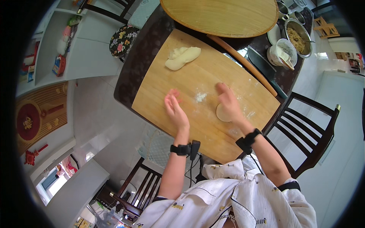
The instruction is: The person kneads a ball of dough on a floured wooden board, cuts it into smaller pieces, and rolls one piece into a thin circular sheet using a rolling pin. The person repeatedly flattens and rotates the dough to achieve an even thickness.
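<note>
On a wooden board (152,95), my left hand (175,106) is raised at the left with loosely bent fingers apart, holding nothing visible. My right hand (230,102), slightly blurred, reaches over a flat round piece of dough (221,114), partly covering it; its fingers extend forward, and I cannot tell whether it touches the dough. A small patch of white flour (200,97) lies between the hands, with more dusting at the right. A folded lump of pale dough (182,60) rests toward the board's upper left. A long rolling pin (243,60) lies along the far edge.
A dark table (125,81) carries a woven tray (220,15), a steel bowl of filling (294,38), a white tub with a spoon (279,51) and a dark cleaver-like blade (258,60). Chairs (306,135) stand around it, with white shelving (55,45) at the left.
</note>
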Motion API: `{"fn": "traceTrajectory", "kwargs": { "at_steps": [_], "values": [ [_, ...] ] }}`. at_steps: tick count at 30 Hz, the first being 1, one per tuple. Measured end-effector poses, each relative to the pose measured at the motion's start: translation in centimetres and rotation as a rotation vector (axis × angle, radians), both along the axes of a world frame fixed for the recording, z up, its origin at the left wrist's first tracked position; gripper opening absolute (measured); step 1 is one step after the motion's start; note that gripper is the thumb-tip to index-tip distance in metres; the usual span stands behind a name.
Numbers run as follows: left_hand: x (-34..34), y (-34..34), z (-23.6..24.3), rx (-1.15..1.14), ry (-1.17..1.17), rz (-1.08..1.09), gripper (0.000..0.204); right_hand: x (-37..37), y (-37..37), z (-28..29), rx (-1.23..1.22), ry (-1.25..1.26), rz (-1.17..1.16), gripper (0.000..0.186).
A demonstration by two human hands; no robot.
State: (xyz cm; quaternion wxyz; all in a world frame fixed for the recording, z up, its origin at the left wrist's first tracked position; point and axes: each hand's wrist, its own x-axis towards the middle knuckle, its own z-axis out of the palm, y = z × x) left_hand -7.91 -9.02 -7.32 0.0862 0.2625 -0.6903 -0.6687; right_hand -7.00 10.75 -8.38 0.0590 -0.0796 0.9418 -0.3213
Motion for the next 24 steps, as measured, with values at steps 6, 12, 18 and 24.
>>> {"fn": "traceTrajectory", "kwargs": {
  "at_steps": [6,12,18,24],
  "values": [
    [-9.8,-6.1,-3.1,-0.556,0.097,-0.185,0.063,2.4,4.3,1.2,-0.158,-0.204,-0.306,0.045],
    [-15.8,-5.9,-2.5,-0.698,0.021,-0.633,0.082,4.8,0.4,3.5,-0.293,-0.366,-0.276,0.041],
    [-12.9,-2.2,0.3,-0.625,-0.108,-0.634,0.076,1.1,2.3,2.1,-0.291,-0.184,-0.269,0.041],
    [-6.3,-3.0,-0.8,-0.015,-0.117,-0.557,0.061,-15.6,5.0,5.7,-1.574,-0.402,-0.795,0.036]
  ]
}}
